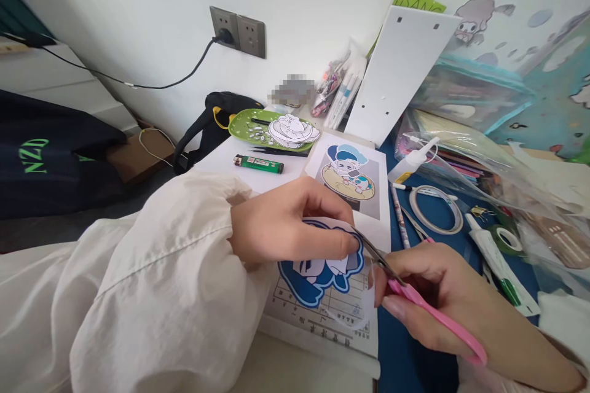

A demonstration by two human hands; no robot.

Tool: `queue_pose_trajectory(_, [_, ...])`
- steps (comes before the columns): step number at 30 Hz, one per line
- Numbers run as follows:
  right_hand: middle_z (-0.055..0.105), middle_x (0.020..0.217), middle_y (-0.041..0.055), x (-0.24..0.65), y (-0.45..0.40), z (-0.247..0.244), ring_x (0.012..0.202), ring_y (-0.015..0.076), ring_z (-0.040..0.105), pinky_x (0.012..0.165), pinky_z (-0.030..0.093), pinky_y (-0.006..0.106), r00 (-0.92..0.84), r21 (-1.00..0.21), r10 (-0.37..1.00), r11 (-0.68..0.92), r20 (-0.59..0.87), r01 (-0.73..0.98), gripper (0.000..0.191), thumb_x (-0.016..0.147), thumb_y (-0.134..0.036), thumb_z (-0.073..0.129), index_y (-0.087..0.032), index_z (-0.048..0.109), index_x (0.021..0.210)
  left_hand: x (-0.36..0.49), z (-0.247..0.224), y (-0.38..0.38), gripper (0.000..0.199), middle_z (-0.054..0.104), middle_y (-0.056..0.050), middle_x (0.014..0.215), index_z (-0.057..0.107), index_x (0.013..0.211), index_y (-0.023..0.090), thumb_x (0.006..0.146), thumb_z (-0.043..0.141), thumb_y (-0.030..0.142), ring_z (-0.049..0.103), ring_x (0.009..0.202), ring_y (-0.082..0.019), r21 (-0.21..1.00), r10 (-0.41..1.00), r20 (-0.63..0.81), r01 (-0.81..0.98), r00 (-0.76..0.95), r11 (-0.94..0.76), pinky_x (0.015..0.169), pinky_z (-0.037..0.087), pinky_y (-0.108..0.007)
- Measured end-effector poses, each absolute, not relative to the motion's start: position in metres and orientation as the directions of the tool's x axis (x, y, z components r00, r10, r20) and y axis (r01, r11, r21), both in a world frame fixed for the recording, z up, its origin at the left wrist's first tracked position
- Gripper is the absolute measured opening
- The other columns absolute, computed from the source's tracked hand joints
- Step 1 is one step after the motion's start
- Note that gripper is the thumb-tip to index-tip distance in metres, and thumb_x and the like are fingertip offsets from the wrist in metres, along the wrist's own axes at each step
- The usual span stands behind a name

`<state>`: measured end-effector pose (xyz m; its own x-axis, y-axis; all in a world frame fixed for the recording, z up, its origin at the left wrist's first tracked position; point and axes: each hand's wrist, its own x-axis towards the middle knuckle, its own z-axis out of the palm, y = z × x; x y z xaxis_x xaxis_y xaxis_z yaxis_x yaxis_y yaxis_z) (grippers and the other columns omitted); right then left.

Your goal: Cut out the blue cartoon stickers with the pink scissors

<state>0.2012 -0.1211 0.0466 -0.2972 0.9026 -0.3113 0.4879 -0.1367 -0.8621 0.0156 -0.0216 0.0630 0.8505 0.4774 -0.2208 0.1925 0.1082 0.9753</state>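
Observation:
Between the thumb and fingers of my left hand [290,224] is a blue-and-white cartoon paper cutout [308,285], partly hidden by the hand. My right hand [442,295] grips pink-handled scissors [428,310], whose blades meet the cutout's right edge beside my left fingertips. A thin curled strip of trimmed paper [353,322] hangs from that edge. Below the cutout lies a printed form sheet [318,331]. Just beyond my left hand rests a printed picture [369,172] of a cartoon figure in a round basket.
A green tray [239,126] holds white paper cutouts, with a green lighter [258,164] in front. To the right lie a tape roll [436,209], a white glue bottle [410,159], a tube [500,264] and plastic bags [465,89]. A white board [401,67] leans upright behind.

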Motion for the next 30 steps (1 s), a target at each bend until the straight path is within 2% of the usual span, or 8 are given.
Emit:
queue_pose_trajectory(12, [0.041,0.048,-0.0028,0.201,-0.121,0.045,0.042,0.0079,0.032,0.038,0.029,0.02,-0.301,-0.856,0.886,-0.177,-0.353,0.485,0.015,0.066,-0.021,0.053,-0.014,0.067,0.067,0.015,0.064,-0.02,0.016,0.048,0.004,0.052,0.056,0.058,0.013,0.074,0.058,0.013,0.042,0.047,-0.005,0.975,0.453,-0.224,0.197,0.863,0.106,0.042,0.037,-0.012])
queue_pose_trajectory(22, [0.043,0.048,-0.003,0.206,-0.121,0.041,0.042,0.0075,0.03,0.038,0.029,0.019,-0.338,-0.846,0.887,-0.101,-0.315,0.524,0.015,0.068,-0.016,0.055,-0.015,0.07,0.07,0.014,0.064,-0.021,0.017,0.049,0.004,0.051,0.057,0.057,0.013,0.074,0.059,0.013,0.042,0.046,-0.005,0.967,0.445,-0.252,0.213,0.859,0.137,0.041,0.036,-0.012])
queue_pose_trajectory(26, [0.04,0.049,-0.0043,0.207,-0.122,0.036,0.043,0.0072,0.029,0.039,0.026,0.02,-0.298,-0.88,0.897,-0.172,-0.325,0.444,0.012,0.067,-0.017,0.058,-0.014,0.069,0.07,0.015,0.059,-0.018,0.015,0.056,0.001,0.057,0.063,0.061,0.013,0.073,0.064,0.021,0.049,0.051,-0.008,0.981,0.502,-0.195,0.168,0.843,0.099,0.046,0.04,-0.016])
queue_pose_trajectory(30, [0.036,0.05,-0.0066,0.202,-0.122,0.031,0.043,0.0061,0.026,0.039,0.022,0.02,-0.158,-0.941,0.957,-0.192,-0.242,0.277,0.007,0.071,-0.018,0.058,-0.015,0.065,0.072,0.02,0.045,-0.02,0.018,0.061,0.001,0.06,0.069,0.068,0.014,0.071,0.071,0.032,0.052,0.054,-0.009,0.993,0.67,-0.077,-0.006,0.739,0.121,0.049,0.041,-0.018])
